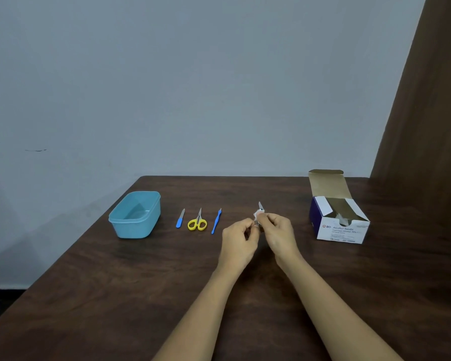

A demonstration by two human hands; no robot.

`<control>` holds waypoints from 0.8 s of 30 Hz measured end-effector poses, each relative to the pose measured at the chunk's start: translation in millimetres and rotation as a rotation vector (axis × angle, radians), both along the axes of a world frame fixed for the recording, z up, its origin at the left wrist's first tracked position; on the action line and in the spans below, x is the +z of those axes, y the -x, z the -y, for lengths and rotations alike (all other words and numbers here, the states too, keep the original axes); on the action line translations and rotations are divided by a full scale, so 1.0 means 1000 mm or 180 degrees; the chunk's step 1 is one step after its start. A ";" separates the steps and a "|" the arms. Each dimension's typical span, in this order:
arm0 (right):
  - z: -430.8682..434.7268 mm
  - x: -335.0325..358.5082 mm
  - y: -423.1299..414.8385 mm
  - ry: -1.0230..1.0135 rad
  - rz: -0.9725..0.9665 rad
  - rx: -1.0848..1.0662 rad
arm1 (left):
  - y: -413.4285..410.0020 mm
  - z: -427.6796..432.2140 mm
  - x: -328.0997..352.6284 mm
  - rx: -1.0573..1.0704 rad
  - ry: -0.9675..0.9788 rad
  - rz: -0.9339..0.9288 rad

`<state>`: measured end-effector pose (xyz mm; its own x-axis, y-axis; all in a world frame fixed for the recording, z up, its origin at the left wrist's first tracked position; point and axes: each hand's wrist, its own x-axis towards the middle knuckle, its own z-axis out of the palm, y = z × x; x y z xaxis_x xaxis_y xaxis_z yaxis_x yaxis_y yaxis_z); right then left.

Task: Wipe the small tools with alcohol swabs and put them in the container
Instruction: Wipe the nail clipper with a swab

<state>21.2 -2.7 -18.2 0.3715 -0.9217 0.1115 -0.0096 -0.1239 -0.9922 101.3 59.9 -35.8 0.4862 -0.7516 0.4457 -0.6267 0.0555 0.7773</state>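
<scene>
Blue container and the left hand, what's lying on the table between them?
In the head view, three tools in a row: a blue-handled file, yellow scissors and a thin blue-handled tool.

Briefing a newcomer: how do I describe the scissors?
Find the blue container at the left of the table. Three small tools lie right of it; the scissors are the middle one. Only they have yellow loop handles; their neighbours are blue.

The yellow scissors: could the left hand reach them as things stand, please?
Probably yes: the scissors lie near the left hand, only a blue tool between; but that hand grips a metal tool.
</scene>
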 end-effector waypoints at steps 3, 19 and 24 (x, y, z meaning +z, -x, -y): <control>0.002 0.001 0.003 -0.0407 0.0299 0.0300 | 0.000 0.000 -0.001 0.0011 0.0084 0.0027; 0.006 0.009 0.008 -0.1085 0.0715 0.0738 | -0.008 0.000 0.007 0.0160 0.0220 -0.1616; 0.006 0.009 0.012 -0.1007 0.0515 0.1459 | -0.010 -0.006 0.016 -0.0698 0.0093 -0.2906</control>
